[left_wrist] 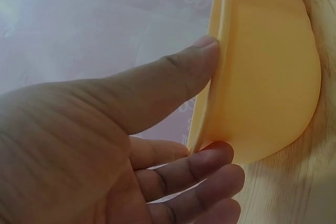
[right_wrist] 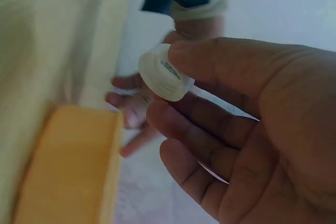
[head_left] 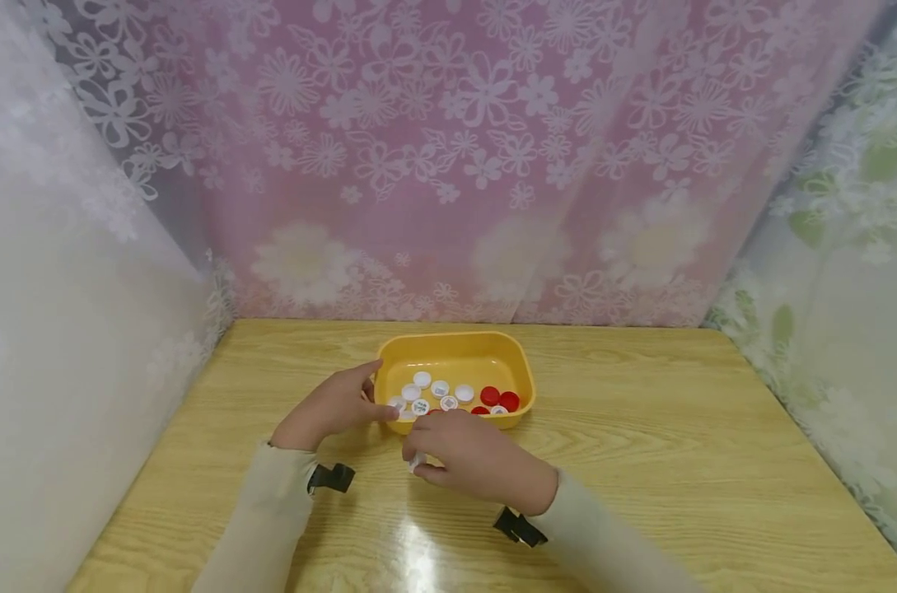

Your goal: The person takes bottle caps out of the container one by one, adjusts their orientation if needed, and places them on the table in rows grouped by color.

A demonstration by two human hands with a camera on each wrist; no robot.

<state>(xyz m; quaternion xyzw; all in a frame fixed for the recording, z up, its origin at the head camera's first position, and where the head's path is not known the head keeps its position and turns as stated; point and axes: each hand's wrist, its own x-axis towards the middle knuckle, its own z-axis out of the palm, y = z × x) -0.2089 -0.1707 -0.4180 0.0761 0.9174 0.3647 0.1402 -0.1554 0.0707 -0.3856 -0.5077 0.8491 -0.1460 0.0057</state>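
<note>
A yellow tray (head_left: 455, 344) on the table holds several white caps (head_left: 464, 394) and several red caps (head_left: 509, 401). My left hand (head_left: 337, 405) is at the tray's left end; in the left wrist view the thumb and fingers of this hand (left_wrist: 131, 124) grip the rim of the tray (left_wrist: 262, 72). Just in front of the tray's near edge, my right hand (head_left: 478, 461) pinches a white cap (head_left: 417, 462). The right wrist view shows that cap (right_wrist: 165, 73) between thumb and fingers of the right hand (right_wrist: 236, 114), with small dark print inside it.
The tray stands on a light wooden table (head_left: 641, 461). Behind it hangs a pink flowered curtain (head_left: 448, 165), with pale sheets (head_left: 63, 288) at the sides. Each wrist wears a black strap mount (head_left: 520, 527).
</note>
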